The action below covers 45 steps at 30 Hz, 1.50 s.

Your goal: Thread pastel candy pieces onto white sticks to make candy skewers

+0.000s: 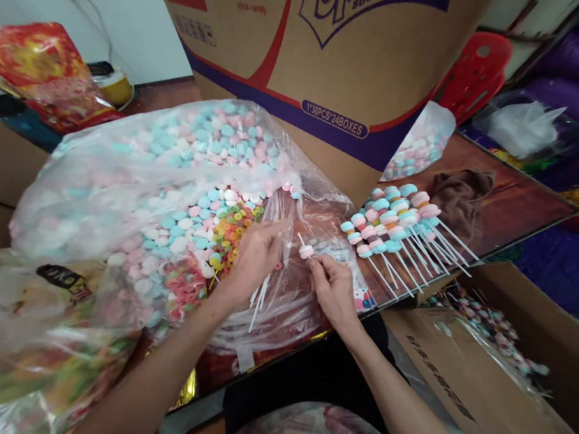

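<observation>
My left hand [254, 258] reaches into a big clear plastic bag [167, 181] full of pink, blue and white round candies, and it grips a few white sticks [260, 296] that poke out below the palm. My right hand [332, 287] pinches a white stick with a single pink candy [306, 251] threaded on it, just right of the left hand. A row of finished candy sticks [399, 220], each stacked with pink, blue and white pieces, lies on the brown board [524, 200] to the right.
A large cardboard carton [335, 60] stands behind the bag. A small candy bag [418, 147] leans on it. A brown cloth [458, 195] lies beside the sticks. An open carton [492, 369] holding wrapped candies sits at lower right. Red chairs [473, 71] stand behind.
</observation>
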Each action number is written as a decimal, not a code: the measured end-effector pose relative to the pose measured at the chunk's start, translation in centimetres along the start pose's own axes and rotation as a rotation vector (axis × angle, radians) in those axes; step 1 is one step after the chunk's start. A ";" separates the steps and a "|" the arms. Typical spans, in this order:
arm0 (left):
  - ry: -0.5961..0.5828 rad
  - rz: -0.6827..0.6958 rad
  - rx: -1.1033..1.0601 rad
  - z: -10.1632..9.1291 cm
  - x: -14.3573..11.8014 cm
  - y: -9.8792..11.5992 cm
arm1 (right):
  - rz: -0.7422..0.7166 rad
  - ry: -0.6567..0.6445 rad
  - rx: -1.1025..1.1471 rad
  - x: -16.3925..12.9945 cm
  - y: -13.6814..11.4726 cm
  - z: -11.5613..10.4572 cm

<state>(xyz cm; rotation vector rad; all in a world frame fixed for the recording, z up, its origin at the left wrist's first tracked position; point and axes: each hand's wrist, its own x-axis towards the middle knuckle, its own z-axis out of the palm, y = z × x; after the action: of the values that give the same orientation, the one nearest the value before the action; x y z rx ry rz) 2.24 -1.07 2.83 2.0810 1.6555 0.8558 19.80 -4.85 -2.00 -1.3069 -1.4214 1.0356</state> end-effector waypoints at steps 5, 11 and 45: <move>-0.230 -0.023 0.516 -2.4 3.6 -1.6 | -0.003 -0.025 -0.009 -0.2 0.1 0.2; -0.335 -0.157 0.670 -1.6 4.8 -0.4 | -0.005 -0.027 -0.014 -0.2 -0.1 0.3; -0.229 -0.357 -0.832 -1.6 2.1 -2.8 | -0.122 -0.163 0.061 0.0 -1.3 0.4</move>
<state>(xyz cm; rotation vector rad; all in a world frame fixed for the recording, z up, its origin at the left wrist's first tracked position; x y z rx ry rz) -0.57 1.53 2.86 1.2199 1.1935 0.9237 19.14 -4.95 -0.87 -1.0980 -1.5593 1.1144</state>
